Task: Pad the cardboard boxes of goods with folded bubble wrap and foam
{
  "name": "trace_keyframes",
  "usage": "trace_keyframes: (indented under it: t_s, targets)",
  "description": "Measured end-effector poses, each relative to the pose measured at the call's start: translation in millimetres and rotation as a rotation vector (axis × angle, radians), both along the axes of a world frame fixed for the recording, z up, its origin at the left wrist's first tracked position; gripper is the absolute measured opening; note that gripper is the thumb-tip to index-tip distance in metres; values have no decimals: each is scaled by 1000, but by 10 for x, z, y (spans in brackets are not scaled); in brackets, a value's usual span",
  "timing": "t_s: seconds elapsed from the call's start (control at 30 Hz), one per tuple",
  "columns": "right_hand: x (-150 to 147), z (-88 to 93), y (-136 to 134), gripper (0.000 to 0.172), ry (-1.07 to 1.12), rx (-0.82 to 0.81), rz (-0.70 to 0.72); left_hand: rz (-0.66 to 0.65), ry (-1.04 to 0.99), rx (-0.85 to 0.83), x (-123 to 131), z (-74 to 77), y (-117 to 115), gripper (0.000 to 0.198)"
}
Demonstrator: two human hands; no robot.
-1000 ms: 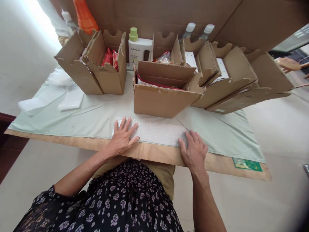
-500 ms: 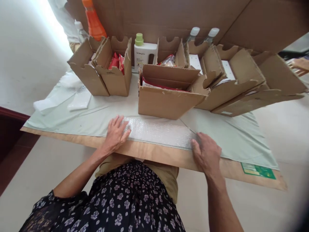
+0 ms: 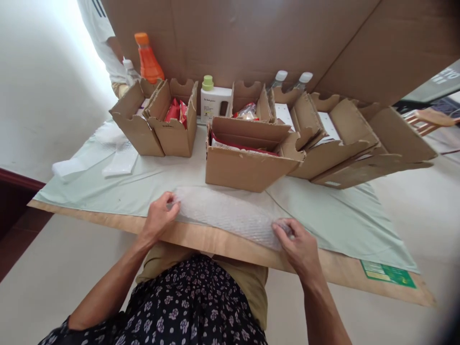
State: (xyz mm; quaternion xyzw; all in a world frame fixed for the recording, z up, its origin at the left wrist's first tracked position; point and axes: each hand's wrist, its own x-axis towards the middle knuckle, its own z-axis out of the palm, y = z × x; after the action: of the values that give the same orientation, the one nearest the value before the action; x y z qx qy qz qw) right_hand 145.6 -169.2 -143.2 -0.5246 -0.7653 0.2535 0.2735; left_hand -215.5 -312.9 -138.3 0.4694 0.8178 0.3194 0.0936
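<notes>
A long strip of clear bubble wrap (image 3: 226,211) stretches between my two hands along the front of the table. My left hand (image 3: 160,214) pinches its left end between thumb and fingers. At the other end, my right hand (image 3: 297,242) grips the wrap, with a crumpled bit showing between thumb and forefinger. The strip's right part hangs a little over the wooden edge. Just behind it stands a cardboard box (image 3: 247,167) holding dark red packets.
Pale green cloth (image 3: 345,220) covers the table. More cardboard boxes (image 3: 176,139) line the back, with a white bottle (image 3: 214,100) and an orange bottle (image 3: 149,62). Other bubble wrap (image 3: 120,160) lies at left. A person in a white sleeve (image 3: 104,43) stands behind the cardboard partition (image 3: 233,43).
Both hands have gone from resting on the wrap to pinching its ends. The strip has come slightly toward me and its right end has dropped over the edge. The view has tilted up.
</notes>
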Motion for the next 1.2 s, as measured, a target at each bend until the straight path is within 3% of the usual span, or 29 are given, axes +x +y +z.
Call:
trace_keyframes:
  t_s: [0.1, 0.23, 0.33, 0.4, 0.5, 0.63, 0.73, 0.83, 0.9, 1.03, 1.13, 1.2]
  targets:
    - [-158, 124, -473, 35, 253, -245, 65, 42, -7, -3, -336, 210, 60, 18]
    - [-720, 33, -1066, 66, 474, -564, 281, 21, 215, -42, -656, 423, 579, 29]
    - [-1106, -124, -1297, 70, 467, -584, 314, -123, 319, -85, -658, 443, 1040, 41]
    - [-1229, -202, -1350, 70, 445, -575, 303, -215, 358, -33, -584, 376, 1150, 54]
    - [-1225, -228, -1342, 57, 429, -660, 346, -361, 263, 95, -422, 217, 865, 54]
    - [-1159, -90, -1243, 32, 503, -888, 432, -617, -178, 67, -212, 30, 34, 35]
    - [-1284, 39, -1063, 28, 660, -948, 411, -620, -586, 44, -160, -92, -376, 52]
    - [-1569, 73, -788, 38, 856, -970, 348, -489, -813, 168, -149, -197, -435, 68]
    - [-1765, 31, -608, 54, 910, -1034, 321, -340, -735, 173, -103, -239, -364, 67]
    - [-1922, -88, -426, 82, 826, -1098, 348, -110, -177, 107, 96, -269, -229, 53]
    - [-1801, -112, -469, 67, 722, -959, 436, -81, 117, 50, 214, -280, -205, 45]
    - [-1681, -108, -532, 48, 572, -735, 509, -89, 213, -2, 235, -280, -210, 40]
